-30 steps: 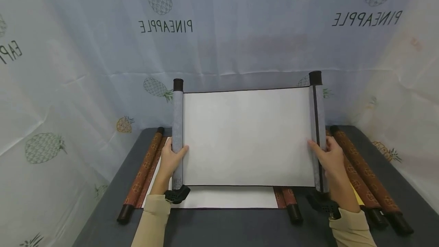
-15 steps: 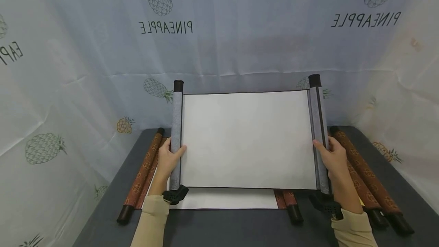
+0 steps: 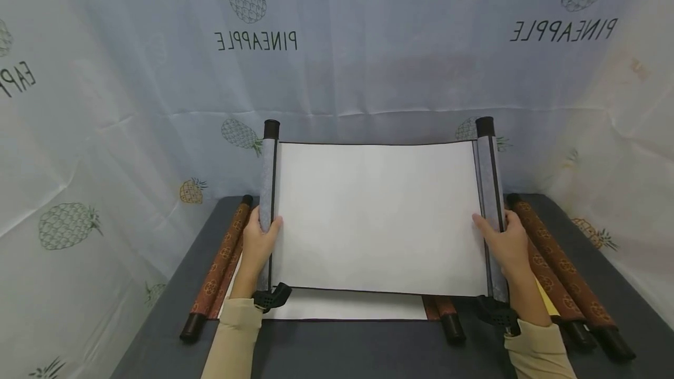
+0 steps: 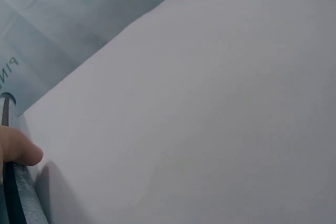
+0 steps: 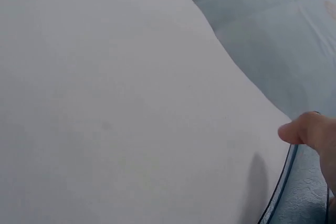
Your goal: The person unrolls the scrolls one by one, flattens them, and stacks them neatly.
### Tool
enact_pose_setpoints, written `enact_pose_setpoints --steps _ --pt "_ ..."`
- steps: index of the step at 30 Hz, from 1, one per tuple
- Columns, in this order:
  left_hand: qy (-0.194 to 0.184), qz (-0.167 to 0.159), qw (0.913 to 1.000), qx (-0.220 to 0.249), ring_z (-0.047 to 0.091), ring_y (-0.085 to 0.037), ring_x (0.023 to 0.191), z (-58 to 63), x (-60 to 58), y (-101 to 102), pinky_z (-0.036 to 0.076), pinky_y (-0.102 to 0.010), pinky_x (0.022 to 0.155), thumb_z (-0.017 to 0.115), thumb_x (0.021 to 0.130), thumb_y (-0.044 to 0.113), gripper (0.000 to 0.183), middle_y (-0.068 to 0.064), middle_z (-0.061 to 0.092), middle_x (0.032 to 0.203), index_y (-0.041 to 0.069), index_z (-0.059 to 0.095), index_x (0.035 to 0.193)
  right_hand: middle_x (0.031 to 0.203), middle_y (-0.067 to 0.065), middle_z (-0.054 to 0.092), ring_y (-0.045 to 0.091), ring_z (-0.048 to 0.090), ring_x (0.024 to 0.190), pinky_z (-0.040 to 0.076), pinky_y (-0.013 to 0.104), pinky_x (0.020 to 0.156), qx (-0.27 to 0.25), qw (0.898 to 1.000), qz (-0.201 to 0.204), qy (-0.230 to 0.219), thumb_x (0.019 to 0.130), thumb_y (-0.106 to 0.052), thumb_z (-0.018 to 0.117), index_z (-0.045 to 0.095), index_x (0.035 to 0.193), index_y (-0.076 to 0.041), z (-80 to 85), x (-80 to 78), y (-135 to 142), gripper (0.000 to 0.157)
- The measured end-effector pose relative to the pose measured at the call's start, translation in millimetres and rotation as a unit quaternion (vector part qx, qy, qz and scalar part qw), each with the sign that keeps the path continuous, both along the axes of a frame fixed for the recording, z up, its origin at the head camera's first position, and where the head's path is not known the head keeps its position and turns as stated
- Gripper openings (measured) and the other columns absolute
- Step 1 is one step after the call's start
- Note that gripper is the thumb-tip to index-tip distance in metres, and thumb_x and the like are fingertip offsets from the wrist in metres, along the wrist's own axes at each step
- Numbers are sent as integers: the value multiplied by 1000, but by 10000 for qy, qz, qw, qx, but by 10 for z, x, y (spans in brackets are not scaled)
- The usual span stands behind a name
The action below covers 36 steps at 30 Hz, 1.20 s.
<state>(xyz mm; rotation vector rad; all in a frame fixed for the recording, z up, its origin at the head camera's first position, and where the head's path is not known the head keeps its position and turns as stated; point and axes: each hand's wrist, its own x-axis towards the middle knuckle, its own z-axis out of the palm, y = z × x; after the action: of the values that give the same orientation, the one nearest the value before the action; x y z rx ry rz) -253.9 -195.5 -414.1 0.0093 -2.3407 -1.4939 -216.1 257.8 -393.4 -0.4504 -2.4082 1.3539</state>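
Between my two hands stretches a hanging scroll (image 3: 376, 215) with a blank white sheet and grey-blue rolled ends capped in black, raised over the table. My left hand (image 3: 259, 244) grips its left roll (image 3: 267, 192), thumb lying across the front at the paper's edge. On the other side my right hand (image 3: 508, 247) holds the right roll (image 3: 489, 186) the same way. Both thumbs show against the white paper in the wrist views, while the other fingers are mostly hidden behind the rolls. Beneath lies a second white scroll (image 3: 358, 305) with red-brown ends, partly covered.
Red-brown patterned scroll rolls lie along the left (image 3: 223, 262) and right (image 3: 568, 262) of the dark grey table (image 3: 368, 350). A bit of yellow (image 3: 547, 298) shows beside the right rolls. A pineapple-print curtain (image 3: 368, 45) hangs behind and at both sides.
The left roll has turned so its dark stripe now shows, and it has shifted slightly left. The right roll's top has dipped a little. Both hands keep their hold.
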Motion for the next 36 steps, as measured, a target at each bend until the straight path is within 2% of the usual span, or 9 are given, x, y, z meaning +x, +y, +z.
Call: enact_pose_setpoints --steps 5,14,21,25,29,32,36 --pt "-3 170 9998 -44 54 -42 122 -7 -12 24 46 -56 98 60 94 24 62 -28 52 134 -2 35 144 123 23 49 21 47 91 39 24 65 236 9997 57 -65 88 -40 65 31 143 5 -14 8 33 79" --pt "-258 213 9994 -120 49 -38 127 -6 -2 3 42 -55 104 79 79 28 84 -23 49 139 0 36 145 129 25 47 25 47 98 38 21 65 219 9997 -26 -108 86 -38 68 31 143 6 -14 8 68 81" --pt "-272 133 9993 -218 50 -39 126 -5 -3 -53 43 -55 102 76 82 26 78 -25 50 137 -1 37 144 129 30 46 35 50 103 43 29 67 229 9995 53 -212 90 -37 64 29 142 10 -35 -11 89 78" --pt "-186 107 9997 -148 53 -39 121 -3 -6 -79 45 -55 98 74 84 25 71 -25 53 133 0 41 142 128 30 47 34 52 102 42 26 66 247 9995 71 -200 91 -36 62 31 141 10 -35 -11 88 74" --pt "-68 212 9997 -45 57 -38 117 -8 -18 -107 47 -52 95 72 86 22 65 -24 56 132 2 44 140 131 30 47 34 51 104 39 24 67 164 9997 70 -167 92 -35 61 32 142 9 -22 -1 86 72" --pt "24 261 9997 -17 59 -38 114 -8 -18 -124 49 -51 92 71 86 21 61 -25 58 130 3 47 139 134 29 47 28 52 102 39 21 67 121 9998 46 -124 92 -34 61 32 144 8 -11 9 89 72" --pt "119 252 9996 -40 60 -38 111 0 -9 -137 49 -50 90 71 86 19 59 -27 60 127 1 48 138 133 28 49 9 50 87 38 13 62 156 9998 65 -107 92 -34 61 34 143 7 -5 9 103 71"
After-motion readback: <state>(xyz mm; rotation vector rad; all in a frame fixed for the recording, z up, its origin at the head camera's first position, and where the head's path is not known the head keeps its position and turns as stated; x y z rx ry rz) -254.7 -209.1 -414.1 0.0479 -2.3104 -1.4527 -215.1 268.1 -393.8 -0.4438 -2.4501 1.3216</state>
